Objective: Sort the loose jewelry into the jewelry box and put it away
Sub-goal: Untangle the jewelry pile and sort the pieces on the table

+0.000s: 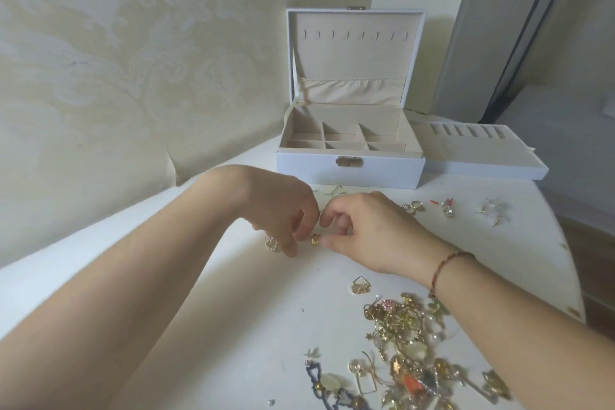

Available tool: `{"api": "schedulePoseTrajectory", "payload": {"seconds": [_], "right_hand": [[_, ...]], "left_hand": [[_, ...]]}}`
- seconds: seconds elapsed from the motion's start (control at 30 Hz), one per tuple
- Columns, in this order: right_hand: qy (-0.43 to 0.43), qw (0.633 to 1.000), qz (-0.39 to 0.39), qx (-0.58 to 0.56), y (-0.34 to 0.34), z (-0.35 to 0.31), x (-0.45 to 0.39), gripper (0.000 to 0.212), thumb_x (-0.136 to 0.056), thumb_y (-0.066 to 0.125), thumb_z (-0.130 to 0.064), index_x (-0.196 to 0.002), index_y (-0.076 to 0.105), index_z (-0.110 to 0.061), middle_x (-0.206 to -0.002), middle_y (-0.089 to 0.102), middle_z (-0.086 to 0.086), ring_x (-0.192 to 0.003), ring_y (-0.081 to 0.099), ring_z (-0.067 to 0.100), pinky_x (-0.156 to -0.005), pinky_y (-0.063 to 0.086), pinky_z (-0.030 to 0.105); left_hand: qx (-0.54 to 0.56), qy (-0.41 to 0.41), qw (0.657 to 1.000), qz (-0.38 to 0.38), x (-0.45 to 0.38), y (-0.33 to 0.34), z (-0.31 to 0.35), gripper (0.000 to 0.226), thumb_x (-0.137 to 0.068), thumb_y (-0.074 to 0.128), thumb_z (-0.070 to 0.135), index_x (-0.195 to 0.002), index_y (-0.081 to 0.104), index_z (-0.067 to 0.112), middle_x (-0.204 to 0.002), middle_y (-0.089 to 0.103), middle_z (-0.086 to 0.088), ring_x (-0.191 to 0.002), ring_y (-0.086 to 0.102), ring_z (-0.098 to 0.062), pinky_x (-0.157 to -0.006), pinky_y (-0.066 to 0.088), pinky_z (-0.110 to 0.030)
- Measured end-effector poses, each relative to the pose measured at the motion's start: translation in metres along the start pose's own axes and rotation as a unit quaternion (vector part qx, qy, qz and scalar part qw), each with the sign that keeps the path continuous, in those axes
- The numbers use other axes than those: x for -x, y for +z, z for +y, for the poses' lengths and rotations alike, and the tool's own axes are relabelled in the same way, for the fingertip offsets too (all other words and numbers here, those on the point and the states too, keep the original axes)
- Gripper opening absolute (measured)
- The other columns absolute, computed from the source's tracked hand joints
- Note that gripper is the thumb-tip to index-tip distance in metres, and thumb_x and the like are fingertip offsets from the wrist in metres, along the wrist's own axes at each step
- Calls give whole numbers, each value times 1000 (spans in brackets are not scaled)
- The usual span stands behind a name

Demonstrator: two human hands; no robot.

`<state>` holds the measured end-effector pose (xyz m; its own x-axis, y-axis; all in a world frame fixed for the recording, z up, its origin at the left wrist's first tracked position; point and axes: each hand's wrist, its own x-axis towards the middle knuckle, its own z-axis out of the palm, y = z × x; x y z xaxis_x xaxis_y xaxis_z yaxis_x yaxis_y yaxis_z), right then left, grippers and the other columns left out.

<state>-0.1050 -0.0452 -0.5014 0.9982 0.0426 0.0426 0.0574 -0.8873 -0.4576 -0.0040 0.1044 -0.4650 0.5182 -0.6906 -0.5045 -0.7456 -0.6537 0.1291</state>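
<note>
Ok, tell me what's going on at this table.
A person is sorting jewelry. Both hands, left hand and right hand, pinch a small gold piece just above the white table. The white jewelry box stands open behind, its compartments looking empty, with its tray set out beside it. A tangled jewelry pile still waits near the right forearm.

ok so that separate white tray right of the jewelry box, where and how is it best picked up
Probably by its two short end walls, one of the hands at each end, coming in from the sides. The removable tray is long, shallow and lies flat on the table, its left end close beside the jewelry box. Its right end sits free near the table edge, so start there and slide it clear first.
</note>
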Motion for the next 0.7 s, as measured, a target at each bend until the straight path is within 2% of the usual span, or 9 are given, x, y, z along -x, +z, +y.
{"api": "schedulePoseTrajectory", "payload": {"seconds": [0.07, 0.2, 0.3, 0.37, 0.47, 0.5, 0.57, 0.63, 0.7], "right_hand": [[-2, 1000, -18, 5, -3, 0, 1, 25, -79, 69, -46, -101, 62, -36, -83, 66, -17, -79, 56, 5, -76, 48, 28], [-19, 999, -21, 23, -6, -6, 2, 29, -78, 68, -48, -103, 61, -38, -83, 64, -18, -81, 55, 4, -73, 44, 27], [-40, 998, 10, 56, 1, -11, -3, 28, -78, 68, -53, -101, 64, -37, -87, 55, -17, -89, 49, 6, -72, 36, 26], [-61, 996, 24, 61, 6, -11, -6, 19, -78, 69, -49, -92, 68, -36, -87, 55, -16, -98, 50, 7, -69, 35, 27], [-74, 995, -4, 61, 6, -13, -12, 8, -82, 69, -40, -83, 72, -33, -76, 58, -17, -92, 49, 5, -59, 31, 19], [-64, 997, -15, 41, 4, -13, -14, 7, -82, 71, -39, -82, 73, -32, -70, 59, -18, -83, 52, 4, -57, 32, 16], [-19, 994, -13, -103, 0, -10, -18, 7, -79, 76, -33, -75, 74, -28, -63, 65, -14, -65, 61, 6, -58, 46, 20], [28, 956, 25, -290, -8, -5, -22, 8, -81, 76, -22, -73, 74, -22, -70, 73, -2, -59, 60, 12, -63, 51, 27], [77, 911, 29, -403, -17, 2, -22, 5, -86, 70, -15, -81, 72, -16, -69, 72, 1, -55, 52, 9, -54, 43, 20]], "left_hand": [[9, -11, 1000, 1, 4, 0, -7, 15, -80, 75, 30, -88, 64, 23, -94, 67, 3, -38, 44, 0, -34, 32, -12], [30, -24, 999, 27, 14, 0, -20, 11, -83, 73, 22, -89, 65, 21, -79, 63, 11, -38, 41, -3, -32, 30, -13], [58, -16, 997, 44, 18, 1, -27, 14, -81, 75, 28, -90, 65, 26, -85, 65, 11, -66, 62, -20, -36, 35, -19], [70, -8, 996, 57, 19, 0, -30, 14, -80, 75, 35, -89, 64, 33, -88, 64, 13, -86, 64, -32, -44, 45, -28], [99, 14, 992, 82, 19, -4, -34, 14, -78, 76, 40, -84, 64, 37, -85, 62, 16, -84, 65, -31, -61, 57, -43], [104, 24, 990, 91, 19, -4, -33, 14, -77, 77, 40, -82, 64, 37, -83, 62, 17, -82, 65, -29, -63, 58, -46], [96, 79, 979, 160, 21, -3, -29, 16, -76, 79, 40, -82, 65, 34, -78, 62, 15, -73, 63, -18, -65, 57, -41], [140, 159, 936, 283, 21, 2, -20, 21, -74, 83, 31, -85, 68, 22, -74, 63, 9, -67, 61, -9, -63, 54, -29], [225, 208, 884, 352, 19, 9, -11, 27, -71, 86, 28, -88, 69, 16, -78, 66, 3, -70, 64, -13, -64, 55, -28]]}}
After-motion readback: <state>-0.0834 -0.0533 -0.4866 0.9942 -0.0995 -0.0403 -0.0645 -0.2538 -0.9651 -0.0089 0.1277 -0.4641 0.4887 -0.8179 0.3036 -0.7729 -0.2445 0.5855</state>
